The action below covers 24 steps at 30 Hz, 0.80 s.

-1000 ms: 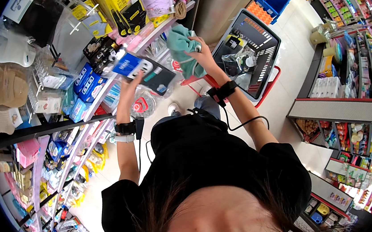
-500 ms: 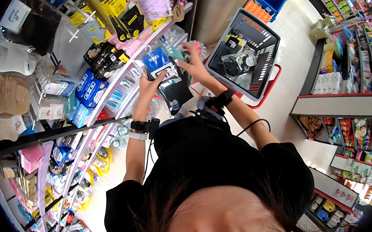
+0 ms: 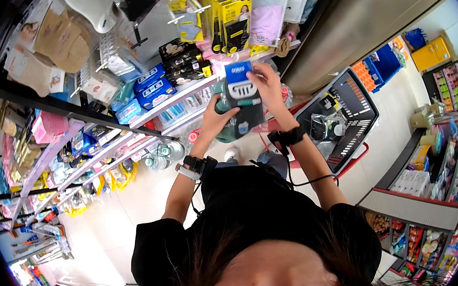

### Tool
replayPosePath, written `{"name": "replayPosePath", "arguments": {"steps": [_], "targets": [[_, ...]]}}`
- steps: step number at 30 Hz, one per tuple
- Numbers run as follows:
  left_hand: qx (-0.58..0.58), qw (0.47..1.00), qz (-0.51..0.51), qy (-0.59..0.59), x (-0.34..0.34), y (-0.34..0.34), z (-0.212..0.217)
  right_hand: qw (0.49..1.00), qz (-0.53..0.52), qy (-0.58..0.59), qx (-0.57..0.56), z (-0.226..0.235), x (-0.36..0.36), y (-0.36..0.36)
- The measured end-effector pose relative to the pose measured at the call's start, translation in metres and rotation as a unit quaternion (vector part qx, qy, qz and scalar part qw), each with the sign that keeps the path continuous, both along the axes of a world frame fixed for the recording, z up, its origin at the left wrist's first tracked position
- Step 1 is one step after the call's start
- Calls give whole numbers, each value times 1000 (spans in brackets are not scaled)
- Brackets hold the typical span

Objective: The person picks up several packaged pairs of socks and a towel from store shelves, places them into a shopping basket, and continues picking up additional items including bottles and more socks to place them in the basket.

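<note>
Head view: we grip a blue-topped hanging pack [image 3: 242, 95] with left hand [image 3: 214, 123] and right hand [image 3: 269, 89] at the shelf edge [image 3: 180, 95]; best kept level, clear of neighbouring boxes [image 3: 153, 87].

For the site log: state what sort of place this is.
Most likely a small shop. Stocked shelves and hanging packets fill the aisle, a shopping basket stands on the floor, and both hands hold a blue packaged item.

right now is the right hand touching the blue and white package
Touching. The head view shows the right hand with its fingers wrapped over the top right edge of the blue and white package, no gap between them.
</note>
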<state>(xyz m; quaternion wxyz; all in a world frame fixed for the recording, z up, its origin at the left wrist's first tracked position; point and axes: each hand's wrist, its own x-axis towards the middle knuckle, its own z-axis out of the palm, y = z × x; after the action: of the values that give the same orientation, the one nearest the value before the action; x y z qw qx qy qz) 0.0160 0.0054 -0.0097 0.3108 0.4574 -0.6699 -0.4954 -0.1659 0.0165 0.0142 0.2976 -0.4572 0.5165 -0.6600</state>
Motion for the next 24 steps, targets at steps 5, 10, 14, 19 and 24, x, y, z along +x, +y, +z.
{"name": "replayPosePath", "arguments": {"steps": [5, 10, 14, 19, 24], "targets": [[-25, 1000, -1, 15, 23, -5, -8, 991, 27, -128, 15, 4, 20, -30], [20, 999, 15, 38, 25, -4, -9, 990, 56, -126, 9, -7, 37, -44], [38, 997, -4, 66, 24, -6, -8, 982, 116, -146, 20, -9, 32, -40], [-33, 999, 15, 26, 19, -14, -11, 999, 10, -18, 44, -1, 15, -54], [-26, 995, 95, 13, 30, -23, -19, 986, -70, 150, 34, 32, 10, -109]]}}
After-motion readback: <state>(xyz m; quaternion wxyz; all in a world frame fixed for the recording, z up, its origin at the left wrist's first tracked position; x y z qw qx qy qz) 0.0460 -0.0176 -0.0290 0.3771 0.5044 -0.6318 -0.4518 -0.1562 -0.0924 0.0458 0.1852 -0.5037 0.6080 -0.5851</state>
